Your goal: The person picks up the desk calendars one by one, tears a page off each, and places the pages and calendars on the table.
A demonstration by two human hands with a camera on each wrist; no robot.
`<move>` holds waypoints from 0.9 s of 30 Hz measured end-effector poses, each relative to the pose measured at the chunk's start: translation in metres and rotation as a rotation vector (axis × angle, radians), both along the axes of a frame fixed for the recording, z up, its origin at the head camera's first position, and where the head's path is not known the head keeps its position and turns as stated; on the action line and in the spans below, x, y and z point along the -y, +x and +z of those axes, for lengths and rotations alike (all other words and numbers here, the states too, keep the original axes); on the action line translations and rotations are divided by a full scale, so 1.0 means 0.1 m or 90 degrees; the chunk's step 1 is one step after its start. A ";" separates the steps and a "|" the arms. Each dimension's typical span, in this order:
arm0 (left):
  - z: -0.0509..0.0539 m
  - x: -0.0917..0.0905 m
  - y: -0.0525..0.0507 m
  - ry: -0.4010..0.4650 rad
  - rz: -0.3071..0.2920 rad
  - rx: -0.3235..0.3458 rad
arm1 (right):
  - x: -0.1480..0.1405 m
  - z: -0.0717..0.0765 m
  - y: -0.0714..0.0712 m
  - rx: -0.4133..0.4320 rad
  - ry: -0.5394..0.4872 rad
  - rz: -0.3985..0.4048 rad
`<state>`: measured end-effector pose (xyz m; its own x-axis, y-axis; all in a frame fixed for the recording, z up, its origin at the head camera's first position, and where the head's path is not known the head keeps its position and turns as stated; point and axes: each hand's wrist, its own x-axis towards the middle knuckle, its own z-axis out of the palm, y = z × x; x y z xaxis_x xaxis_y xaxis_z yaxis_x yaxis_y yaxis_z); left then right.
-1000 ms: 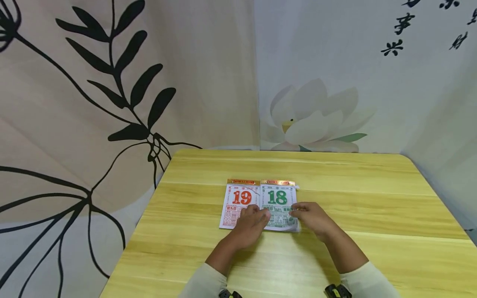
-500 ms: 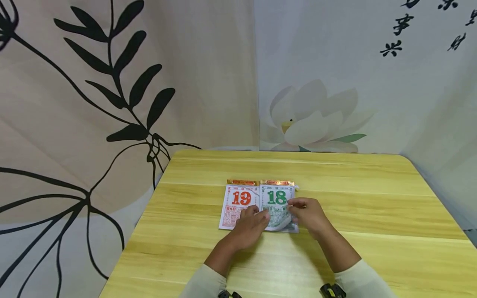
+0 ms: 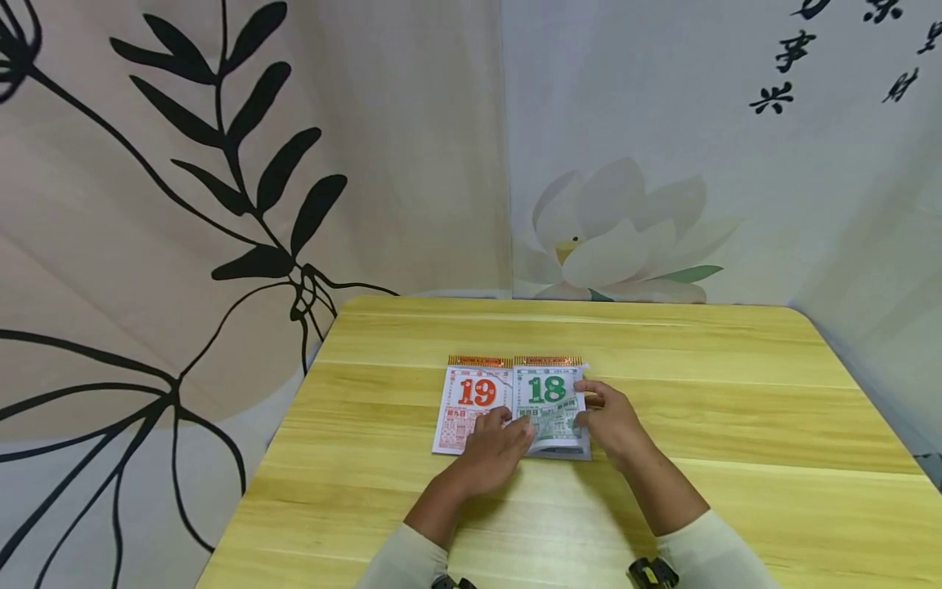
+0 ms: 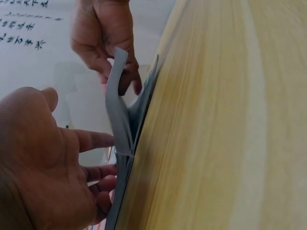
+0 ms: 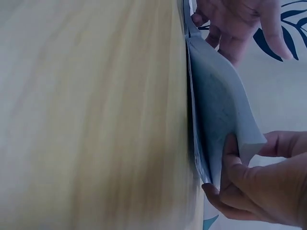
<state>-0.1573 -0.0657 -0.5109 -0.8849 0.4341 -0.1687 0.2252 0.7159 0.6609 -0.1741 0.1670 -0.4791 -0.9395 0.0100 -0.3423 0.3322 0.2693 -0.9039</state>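
Two daily calendar pads lie side by side on the table: one with a red 19 (image 3: pixel 477 391) at left, one with a green 18 (image 3: pixel 546 389) at right. My left hand (image 3: pixel 495 450) rests with extended fingers on the pads' lower part near the seam; in the left wrist view those fingers (image 4: pixel 98 140) touch the paper. At the right pad's right edge, my right hand (image 3: pixel 612 419) pinches a bent-up stack of pages (image 5: pixel 225 81), with the thumb beneath it in the right wrist view. Lower pages stay down on the table. Red-and-gold binding strips (image 3: pixel 548 361) top both pads.
The wooden table (image 3: pixel 699 368) extends around the pads on every side. Behind it hang pale cloths, one with black plant shapes (image 3: pixel 272 168), the other with a white lotus (image 3: pixel 625 237).
My right hand has taken hold of the right pad's pages and raised their lower right part off the sheets below. My left hand stays in place.
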 end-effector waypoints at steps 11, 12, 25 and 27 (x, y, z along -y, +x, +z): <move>0.02 0.00 0.01 -0.006 0.004 0.012 | -0.11 0.00 -0.07 0.002 -0.017 0.045; 0.02 0.00 0.01 -0.005 0.004 0.013 | -0.11 0.00 -0.07 -0.003 -0.009 0.050; 0.02 0.01 0.01 -0.003 0.002 0.005 | -0.04 -0.04 -0.08 -0.031 -0.085 0.040; 0.01 0.01 0.01 -0.003 0.001 0.002 | -0.03 -0.04 -0.08 -0.020 -0.106 0.038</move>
